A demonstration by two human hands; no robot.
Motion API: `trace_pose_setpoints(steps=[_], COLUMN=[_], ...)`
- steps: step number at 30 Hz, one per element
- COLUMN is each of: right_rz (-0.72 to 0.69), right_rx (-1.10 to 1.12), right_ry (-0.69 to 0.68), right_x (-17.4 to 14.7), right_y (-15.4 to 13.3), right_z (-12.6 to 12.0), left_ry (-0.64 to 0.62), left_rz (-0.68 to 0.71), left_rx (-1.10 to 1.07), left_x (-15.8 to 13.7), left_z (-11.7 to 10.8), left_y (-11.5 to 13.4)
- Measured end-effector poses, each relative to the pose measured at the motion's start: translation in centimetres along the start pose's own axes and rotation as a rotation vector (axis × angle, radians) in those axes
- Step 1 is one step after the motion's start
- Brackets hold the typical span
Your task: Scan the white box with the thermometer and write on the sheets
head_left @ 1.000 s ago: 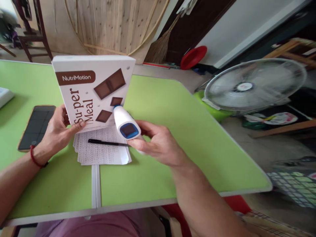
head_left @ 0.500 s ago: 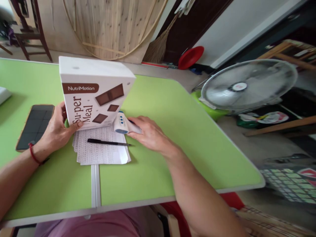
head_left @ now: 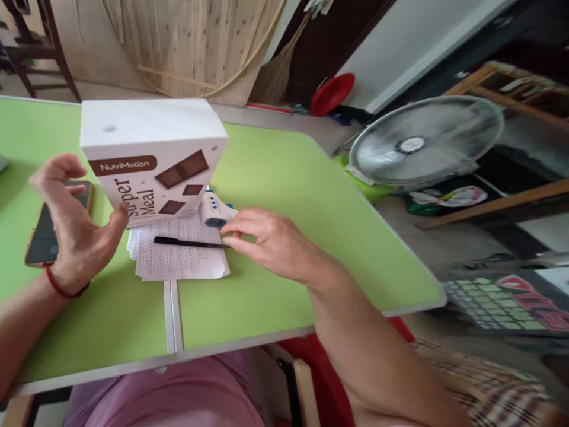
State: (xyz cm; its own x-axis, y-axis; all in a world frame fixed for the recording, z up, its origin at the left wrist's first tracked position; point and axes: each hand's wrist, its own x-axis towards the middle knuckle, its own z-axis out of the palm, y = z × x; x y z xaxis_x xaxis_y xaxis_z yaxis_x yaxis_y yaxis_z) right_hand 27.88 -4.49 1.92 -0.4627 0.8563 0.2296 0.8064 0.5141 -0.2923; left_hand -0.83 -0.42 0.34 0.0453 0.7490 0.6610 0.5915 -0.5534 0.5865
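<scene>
A white box [head_left: 153,121] stands beside a handheld thermometer [head_left: 212,207], behind a pen [head_left: 186,242].

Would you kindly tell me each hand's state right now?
Left hand: open, beside the box.
Right hand: near the thermometer; grip cannot be told.

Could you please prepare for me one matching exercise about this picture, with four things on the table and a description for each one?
Column 1
1. pen
2. phone
3. box
4. handheld device

Column 2
A. white, standing upright, with brown lettering on its front
B. dark screen, partly hidden behind the left hand
C. white, with blue dots, close to the fingertips of the right hand
D. black, lying across the written sheets

Right pairs: 1-D, 2-B, 3-A, 4-C
</scene>
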Motion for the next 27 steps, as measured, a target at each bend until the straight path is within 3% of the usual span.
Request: trace_pose_setpoints(steps=[2, 4, 7, 9, 12, 16, 21, 27], right_rz=[-0.04, -0.058, -0.1, -0.106, 0.003, 0.262, 0.368, 0.392], right_rx=[-0.089, -0.201, -0.283, -0.269, -0.049, 0.447, 0.87, 0.923], right_ry=[-0.103, -0.146, -0.1, 0.01, 0.243, 0.453, 0.397, 0.279], right_x=[-0.1, -0.3, -0.9, -1.5, -2.2, -2.1, -0.5, 0.2], right_y=[-0.6, -0.7, -0.6, -0.5, -0.6, -1.0, -1.5, -1.7], right_z=[0.5, 1.4, 2.3, 2.3, 2.0, 2.0, 2.9, 4.5], left_ry=[0.162, 0.119, -0.384, -0.643, -0.824, -0.904, -0.912, -0.834], left_rz=[0.152, 0.294, 0.673, 0.777, 0.749, 0.69, 0.642, 0.638], left_rx=[0.118, 0.111, 0.049, 0.121, 0.258, 0.347, 0.415, 0.44], left_x=[-0.5, -1.1, -2.2, -3.0, -3.9, -4.2, -4.1, -4.5], left_z=[-0.3, -0.4, 0.0, 0.7, 1.7, 2.1, 2.4, 2.8], left_y=[1.0, 2.3, 3.7, 3.9, 3.6, 3.8, 4.5, 4.3])
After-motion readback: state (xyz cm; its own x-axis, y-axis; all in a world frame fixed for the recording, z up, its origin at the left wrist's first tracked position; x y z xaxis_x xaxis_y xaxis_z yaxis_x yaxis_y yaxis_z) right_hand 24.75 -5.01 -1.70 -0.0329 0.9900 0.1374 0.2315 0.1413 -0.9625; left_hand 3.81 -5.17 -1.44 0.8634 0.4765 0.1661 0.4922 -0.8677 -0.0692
